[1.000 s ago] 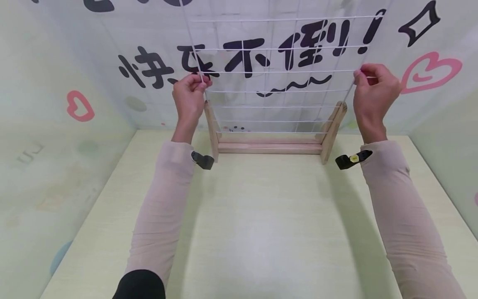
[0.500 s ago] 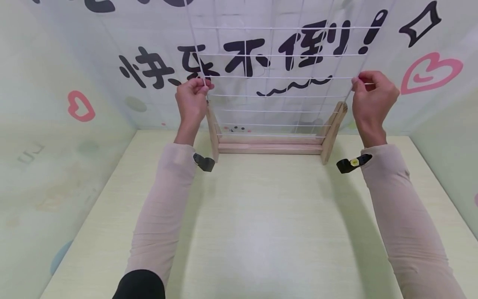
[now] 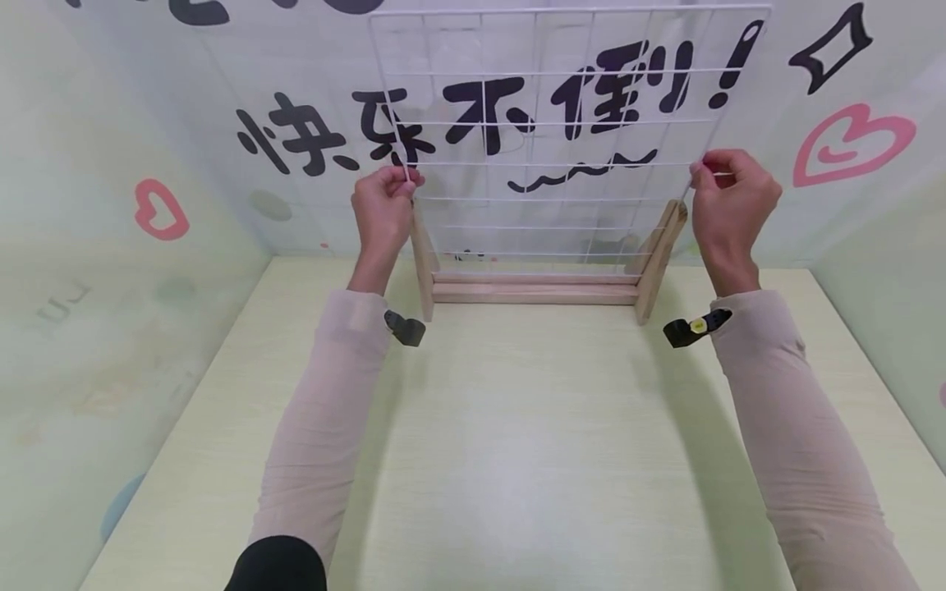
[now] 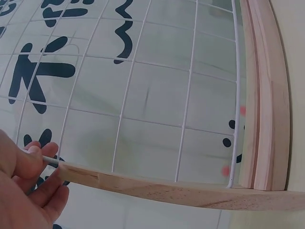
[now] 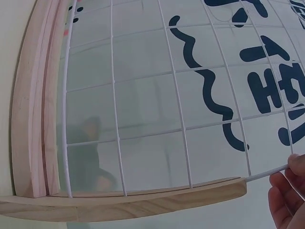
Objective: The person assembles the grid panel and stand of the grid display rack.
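A white wire grid panel (image 3: 532,123) stands upright, its lower part between the two side posts of a wooden stand (image 3: 534,294). My left hand (image 3: 383,215) pinches the panel's left edge wire between thumb and fingers, just above the left post (image 4: 143,191). On the opposite edge my right hand (image 3: 735,197) pinches the wire, a little above the right post (image 5: 162,205). Both wrist views show the panel's side edges running along the inner faces of the posts. Its bottom wire (image 4: 236,109) lies close to the wooden crossbars (image 4: 267,105).
The stand rests at the back of a pale tabletop (image 3: 517,435), near a white back wall with black lettering (image 3: 484,107) and a pink heart (image 3: 853,144). Pale side walls (image 3: 111,328) flank the table. A black rounded object (image 3: 277,565) shows at the lower left.
The grid panel has slid down between the posts, its top wire coming into the head view. Both hands have moved down with it, keeping their pinch on the edges.
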Demonstrator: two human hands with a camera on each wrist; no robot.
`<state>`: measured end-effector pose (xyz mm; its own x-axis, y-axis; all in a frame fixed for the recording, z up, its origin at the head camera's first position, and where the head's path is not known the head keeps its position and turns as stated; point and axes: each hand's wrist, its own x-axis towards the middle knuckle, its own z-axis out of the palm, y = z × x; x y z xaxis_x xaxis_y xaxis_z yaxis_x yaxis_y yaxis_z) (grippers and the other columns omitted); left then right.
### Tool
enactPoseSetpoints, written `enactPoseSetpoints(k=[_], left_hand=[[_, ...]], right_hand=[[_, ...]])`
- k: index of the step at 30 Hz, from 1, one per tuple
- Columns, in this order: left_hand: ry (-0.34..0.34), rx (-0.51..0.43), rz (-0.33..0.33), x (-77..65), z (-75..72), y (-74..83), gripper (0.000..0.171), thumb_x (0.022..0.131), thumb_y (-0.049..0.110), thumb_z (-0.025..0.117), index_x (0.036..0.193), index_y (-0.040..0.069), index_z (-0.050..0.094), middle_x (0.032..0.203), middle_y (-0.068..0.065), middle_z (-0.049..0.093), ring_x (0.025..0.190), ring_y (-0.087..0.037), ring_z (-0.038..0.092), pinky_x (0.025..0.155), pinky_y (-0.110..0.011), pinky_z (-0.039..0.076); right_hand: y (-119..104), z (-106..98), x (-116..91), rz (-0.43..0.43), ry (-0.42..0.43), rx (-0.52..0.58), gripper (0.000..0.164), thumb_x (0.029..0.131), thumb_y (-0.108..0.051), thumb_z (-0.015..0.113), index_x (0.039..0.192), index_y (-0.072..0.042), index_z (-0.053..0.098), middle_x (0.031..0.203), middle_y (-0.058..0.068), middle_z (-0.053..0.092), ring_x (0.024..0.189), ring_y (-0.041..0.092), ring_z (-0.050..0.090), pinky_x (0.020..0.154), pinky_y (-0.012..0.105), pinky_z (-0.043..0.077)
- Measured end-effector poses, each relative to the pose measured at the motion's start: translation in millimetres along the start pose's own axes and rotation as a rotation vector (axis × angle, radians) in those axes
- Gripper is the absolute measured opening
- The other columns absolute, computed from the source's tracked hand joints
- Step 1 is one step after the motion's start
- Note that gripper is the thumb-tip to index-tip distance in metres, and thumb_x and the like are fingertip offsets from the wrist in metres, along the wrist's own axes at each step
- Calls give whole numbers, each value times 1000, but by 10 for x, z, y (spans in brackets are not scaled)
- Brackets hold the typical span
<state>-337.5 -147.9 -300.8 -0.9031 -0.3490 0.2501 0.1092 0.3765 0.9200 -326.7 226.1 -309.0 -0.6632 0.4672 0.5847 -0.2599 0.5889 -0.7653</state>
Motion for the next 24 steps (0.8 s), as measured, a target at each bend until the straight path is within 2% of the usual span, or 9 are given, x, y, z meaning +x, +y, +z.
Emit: enactPoseSetpoints(k=[6, 10, 17, 24], left_hand=[[-19, 5, -7, -13, 18, -46, 18, 97, 1, 59, 109, 3, 73, 109, -9, 74, 105, -20, 69, 88, -21, 53], [-23, 23, 0, -33, 20, -71, 18, 97, 1, 58, 107, 3, 73, 108, -8, 74, 101, -19, 69, 85, -21, 51], [-24, 53, 10, -63, 19, -95, 19, 97, 1, 57, 106, 4, 74, 110, -12, 73, 92, -13, 66, 82, -22, 50], [-16, 73, 26, -82, 14, -130, 20, 97, 1, 57, 109, 4, 74, 111, -13, 73, 97, -13, 67, 88, -23, 52]], right_hand=[[43, -9, -42, -7, -9, -16, 23, 95, -22, 67, 108, -6, 76, 105, 9, 75, 73, -9, 54, 76, 12, 49], [69, -6, -64, 14, -11, -16, 22, 94, -22, 68, 108, -7, 76, 105, 8, 75, 75, -7, 56, 76, 12, 49], [128, -21, -110, 27, -36, -30, 25, 96, -21, 65, 119, -13, 70, 109, 10, 73, 77, -5, 57, 76, 13, 51], [141, -15, -147, 23, -36, -19, 26, 97, -21, 64, 120, -11, 69, 109, 10, 73, 80, -2, 57, 78, 13, 51]])
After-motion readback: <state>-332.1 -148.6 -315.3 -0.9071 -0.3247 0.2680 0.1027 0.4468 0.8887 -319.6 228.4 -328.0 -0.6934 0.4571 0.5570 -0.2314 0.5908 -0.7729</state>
